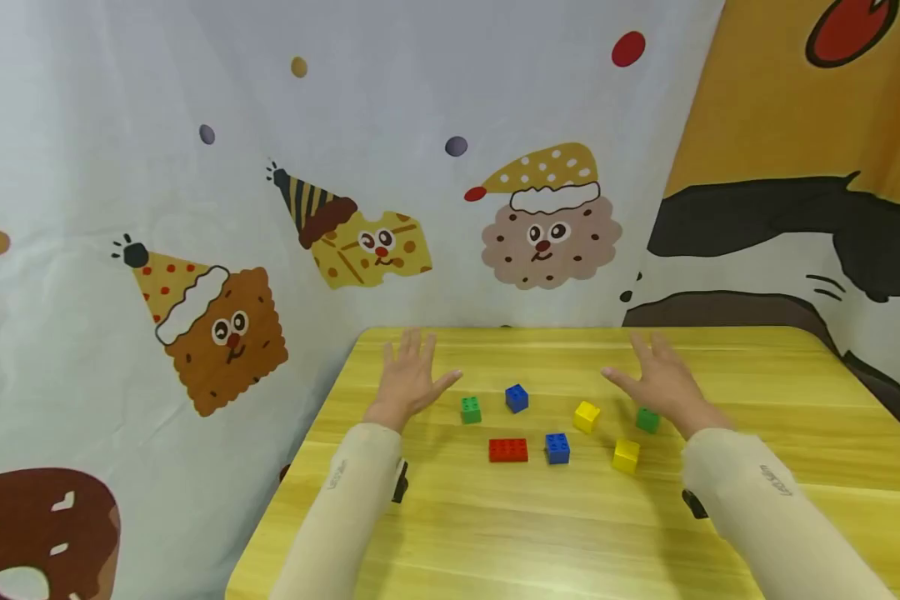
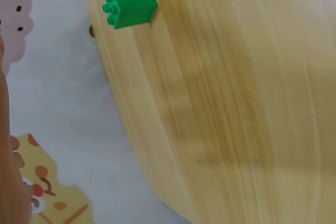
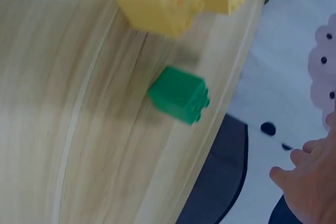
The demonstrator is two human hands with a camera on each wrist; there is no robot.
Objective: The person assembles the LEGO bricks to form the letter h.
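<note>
Seven blocks (image 1: pixel 507 451) lie apart on the table (image 1: pixel 540 537). Left hand (image 1: pixel 407 385), fingers spread and empty, near one green block (image 1: pixel 471 412); right hand (image 1: pixel 667 388) likewise, near the other. Fingertip pinch across plain sides should hold steadiest.

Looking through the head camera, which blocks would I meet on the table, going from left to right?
Left green block, red block, nearer blue block, farther yellow block, nearer yellow block, right green block. The farther blue block is left out: it partly lines up with the red one.
</note>
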